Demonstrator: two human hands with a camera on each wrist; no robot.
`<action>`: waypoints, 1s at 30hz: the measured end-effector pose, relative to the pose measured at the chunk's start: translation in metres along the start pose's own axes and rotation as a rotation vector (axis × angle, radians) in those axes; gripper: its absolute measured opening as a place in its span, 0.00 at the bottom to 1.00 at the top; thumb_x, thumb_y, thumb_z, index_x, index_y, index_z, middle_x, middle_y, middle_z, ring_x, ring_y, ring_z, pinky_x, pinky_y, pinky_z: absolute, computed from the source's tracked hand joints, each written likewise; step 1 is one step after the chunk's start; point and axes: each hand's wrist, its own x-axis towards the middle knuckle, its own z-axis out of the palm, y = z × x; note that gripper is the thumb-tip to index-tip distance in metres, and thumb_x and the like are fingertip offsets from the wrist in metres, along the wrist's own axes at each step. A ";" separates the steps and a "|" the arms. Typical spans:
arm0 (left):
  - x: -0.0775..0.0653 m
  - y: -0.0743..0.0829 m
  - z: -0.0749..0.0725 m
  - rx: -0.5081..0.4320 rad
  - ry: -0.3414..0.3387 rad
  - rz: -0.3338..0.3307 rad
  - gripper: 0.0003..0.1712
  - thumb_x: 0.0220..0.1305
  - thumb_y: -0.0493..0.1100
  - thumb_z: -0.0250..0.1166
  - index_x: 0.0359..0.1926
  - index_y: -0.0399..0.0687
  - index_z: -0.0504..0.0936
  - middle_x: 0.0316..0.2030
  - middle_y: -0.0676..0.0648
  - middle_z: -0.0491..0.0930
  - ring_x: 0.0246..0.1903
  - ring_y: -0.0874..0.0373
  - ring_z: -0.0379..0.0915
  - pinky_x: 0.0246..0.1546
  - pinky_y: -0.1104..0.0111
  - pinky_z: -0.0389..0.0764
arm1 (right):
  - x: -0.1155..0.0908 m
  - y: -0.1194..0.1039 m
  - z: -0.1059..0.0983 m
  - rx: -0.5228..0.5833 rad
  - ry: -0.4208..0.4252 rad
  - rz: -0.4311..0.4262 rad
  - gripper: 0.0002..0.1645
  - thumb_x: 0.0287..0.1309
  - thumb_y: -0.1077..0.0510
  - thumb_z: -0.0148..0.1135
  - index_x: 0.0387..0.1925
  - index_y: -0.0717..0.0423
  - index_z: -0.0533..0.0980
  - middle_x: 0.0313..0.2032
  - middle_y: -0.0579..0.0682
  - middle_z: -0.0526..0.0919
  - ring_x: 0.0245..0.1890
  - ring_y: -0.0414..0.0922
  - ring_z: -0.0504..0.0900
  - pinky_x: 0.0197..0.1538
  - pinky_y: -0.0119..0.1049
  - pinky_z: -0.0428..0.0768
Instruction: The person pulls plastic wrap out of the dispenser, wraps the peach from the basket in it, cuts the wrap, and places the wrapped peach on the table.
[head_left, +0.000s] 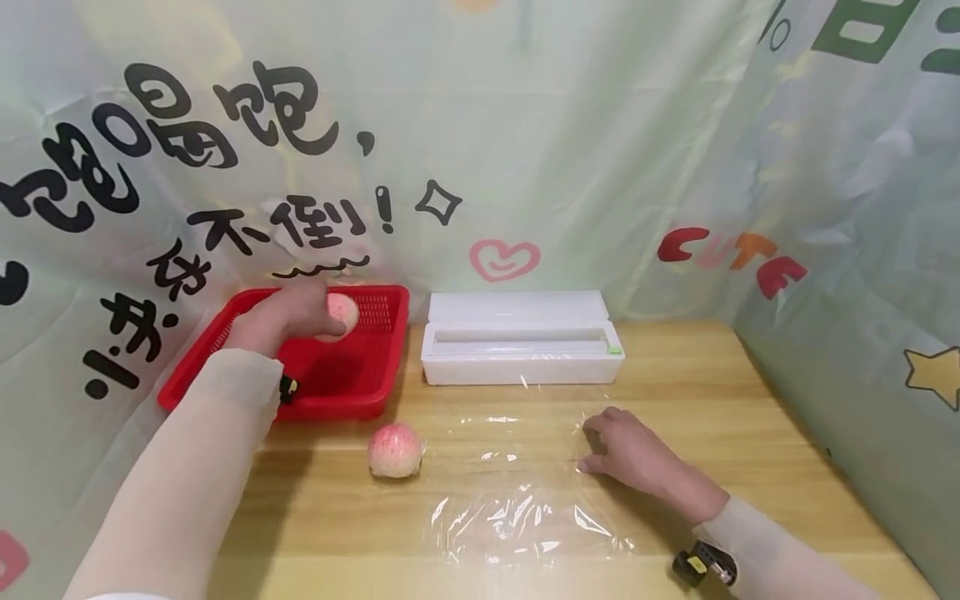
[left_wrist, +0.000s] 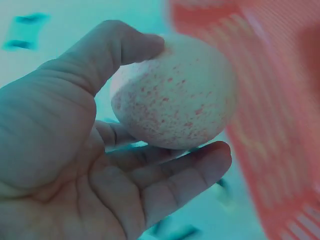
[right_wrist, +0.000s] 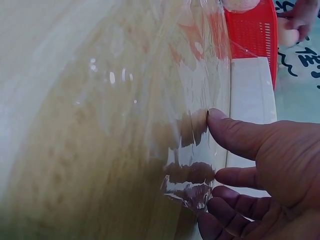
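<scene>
Over the red basket (head_left: 352, 408), my left hand (head_left: 288, 312) grips a pink-speckled peach (head_left: 343, 312). The left wrist view shows the thumb pressing on top of that peach (left_wrist: 180, 95) and the fingers curved beneath it. A second peach (head_left: 395, 450) rests on the table in front of the basket. Clear cling film (head_left: 517, 517) lies wrinkled and glossy over the tabletop. At the film's right edge is my right hand (head_left: 630, 450). In the right wrist view its thumb and fingers are spread apart, with the tips at the film's edge (right_wrist: 195, 175).
A white cling film box (head_left: 525, 371) with its lid raised stands at the back, beside the basket. The wooden table (head_left: 675, 367) meets a printed cloth backdrop (head_left: 570, 167) behind and a cloth side wall on the right.
</scene>
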 end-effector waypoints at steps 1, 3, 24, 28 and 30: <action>-0.005 0.011 0.002 0.021 0.036 0.059 0.35 0.58 0.48 0.78 0.63 0.46 0.75 0.50 0.40 0.81 0.47 0.44 0.78 0.43 0.57 0.85 | 0.000 0.001 -0.001 0.001 0.000 0.000 0.35 0.51 0.47 0.82 0.54 0.64 0.82 0.43 0.53 0.82 0.43 0.49 0.81 0.51 0.50 0.84; -0.020 0.035 0.009 0.007 0.066 0.127 0.38 0.59 0.47 0.77 0.68 0.47 0.72 0.53 0.41 0.80 0.50 0.44 0.77 0.50 0.52 0.85 | 0.001 0.002 -0.003 0.002 -0.001 -0.001 0.35 0.52 0.47 0.82 0.54 0.64 0.82 0.43 0.54 0.82 0.43 0.50 0.81 0.52 0.51 0.84; -0.092 0.150 0.244 0.005 -0.189 0.582 0.41 0.53 0.60 0.79 0.68 0.61 0.76 0.47 0.57 0.77 0.40 0.70 0.73 0.43 0.72 0.79 | 0.001 0.000 0.000 0.048 -0.007 0.039 0.35 0.52 0.48 0.82 0.55 0.65 0.81 0.45 0.56 0.83 0.47 0.53 0.82 0.54 0.54 0.84; -0.093 0.151 0.251 0.025 -0.177 0.565 0.41 0.52 0.59 0.80 0.67 0.61 0.77 0.46 0.57 0.77 0.39 0.69 0.73 0.43 0.71 0.79 | 0.000 -0.001 0.000 0.040 0.005 0.033 0.32 0.51 0.49 0.83 0.52 0.64 0.82 0.42 0.53 0.82 0.44 0.50 0.81 0.51 0.52 0.84; -0.095 0.151 0.253 0.025 -0.179 0.557 0.40 0.51 0.59 0.79 0.66 0.62 0.77 0.45 0.58 0.77 0.39 0.69 0.73 0.43 0.71 0.79 | 0.000 -0.002 -0.001 0.034 0.010 0.030 0.32 0.51 0.49 0.83 0.52 0.64 0.82 0.41 0.53 0.82 0.43 0.50 0.81 0.51 0.52 0.84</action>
